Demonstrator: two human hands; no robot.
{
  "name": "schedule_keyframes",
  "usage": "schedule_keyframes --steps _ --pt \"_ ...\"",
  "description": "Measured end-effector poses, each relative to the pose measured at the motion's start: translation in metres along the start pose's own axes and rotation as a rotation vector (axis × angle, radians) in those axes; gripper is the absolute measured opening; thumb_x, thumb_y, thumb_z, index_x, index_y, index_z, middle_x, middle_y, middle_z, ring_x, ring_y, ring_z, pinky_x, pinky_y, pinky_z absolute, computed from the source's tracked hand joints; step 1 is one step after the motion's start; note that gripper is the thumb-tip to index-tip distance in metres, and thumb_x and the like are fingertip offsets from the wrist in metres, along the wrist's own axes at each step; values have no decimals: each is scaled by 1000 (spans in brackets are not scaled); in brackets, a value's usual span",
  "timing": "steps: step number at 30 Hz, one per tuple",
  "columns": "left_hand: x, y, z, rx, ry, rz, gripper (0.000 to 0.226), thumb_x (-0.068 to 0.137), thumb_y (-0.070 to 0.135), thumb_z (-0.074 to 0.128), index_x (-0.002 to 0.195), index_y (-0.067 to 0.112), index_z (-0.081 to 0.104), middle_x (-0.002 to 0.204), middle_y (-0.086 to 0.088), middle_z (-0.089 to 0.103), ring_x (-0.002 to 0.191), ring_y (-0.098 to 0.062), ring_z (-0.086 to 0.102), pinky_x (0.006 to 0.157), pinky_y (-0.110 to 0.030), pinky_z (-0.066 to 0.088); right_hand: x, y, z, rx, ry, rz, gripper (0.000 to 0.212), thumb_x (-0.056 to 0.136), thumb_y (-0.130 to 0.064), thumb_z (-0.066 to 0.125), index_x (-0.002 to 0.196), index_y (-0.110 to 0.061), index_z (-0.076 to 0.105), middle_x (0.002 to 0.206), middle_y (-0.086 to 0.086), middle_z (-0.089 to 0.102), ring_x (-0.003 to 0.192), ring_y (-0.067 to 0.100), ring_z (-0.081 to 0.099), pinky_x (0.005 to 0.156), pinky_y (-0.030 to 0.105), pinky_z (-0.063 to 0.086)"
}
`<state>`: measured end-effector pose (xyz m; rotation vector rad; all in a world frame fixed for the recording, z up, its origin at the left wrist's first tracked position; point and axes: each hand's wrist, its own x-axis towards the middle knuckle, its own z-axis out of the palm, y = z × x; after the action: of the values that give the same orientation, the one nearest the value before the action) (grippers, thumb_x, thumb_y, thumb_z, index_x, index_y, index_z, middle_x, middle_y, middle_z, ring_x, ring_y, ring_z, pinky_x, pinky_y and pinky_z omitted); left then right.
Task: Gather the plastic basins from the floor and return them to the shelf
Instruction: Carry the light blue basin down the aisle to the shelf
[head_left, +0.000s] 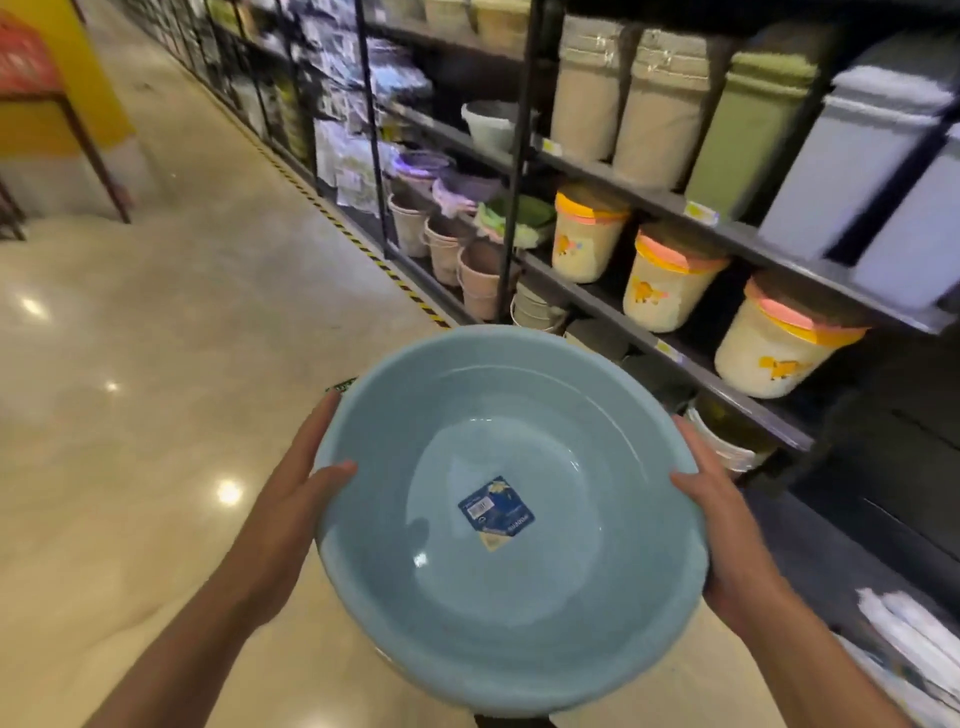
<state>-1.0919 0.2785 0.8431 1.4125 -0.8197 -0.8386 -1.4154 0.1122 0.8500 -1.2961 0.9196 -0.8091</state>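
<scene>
Pale blue basin (511, 597), dark blue sticker (496, 512), yellow-black floor tape (363, 244)

Smooth pale-blue plastic basin (511, 519), faintly glossy, with a printed paper sticker (496, 513) (dark blue, slightly shiny) on its inner bottom. Polished beige floor (156, 364), glossy enough to mirror the ceiling lights. Matt dark metal shelf (649, 340) carrying matt cream plastic tubs (670, 291) with orange-and-pink rims, and tall bins (662, 114) of matt-looking plastic.
</scene>
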Motion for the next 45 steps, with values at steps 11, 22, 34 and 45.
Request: schedule_keyframes --steps 11,22,34,45 --pt "235 11 -143 105 470 -28 57 82 45 55 135 64 43 142 29 48 128 -16 53 97 -47 53 365 -36 191 -39 -399 -26 60 91 -26 57 139 -61 46 145 -20 55 132 14 56 108 54 45" --pt "497 11 -364 73 561 -75 71 68 50 67 134 66 44 139 31 49 128 -23 53 99 -59 49 654 -47 440 -77 -541 -50 64 87 -29 62 139 -63 45 149 -24 49 134 10 53 109 48 46" --pt "848 27 -552 146 407 -97 85 59 22 61 130 67 46 132 43 48 117 9 51 86 -33 48 919 -78 620 -49 -360 36 71 77 -28 70 135 -62 49 131 -22 65 116 6 66 82 23 57" --pt "1169 45 -669 140 374 -49 81 67 21 59 138 57 45 125 45 52 110 14 55 83 -26 49 1220 -106 771 -33 -235 25 69 95 6 51 146 -40 47 141 -3 61 129 26 58 110 53 43"
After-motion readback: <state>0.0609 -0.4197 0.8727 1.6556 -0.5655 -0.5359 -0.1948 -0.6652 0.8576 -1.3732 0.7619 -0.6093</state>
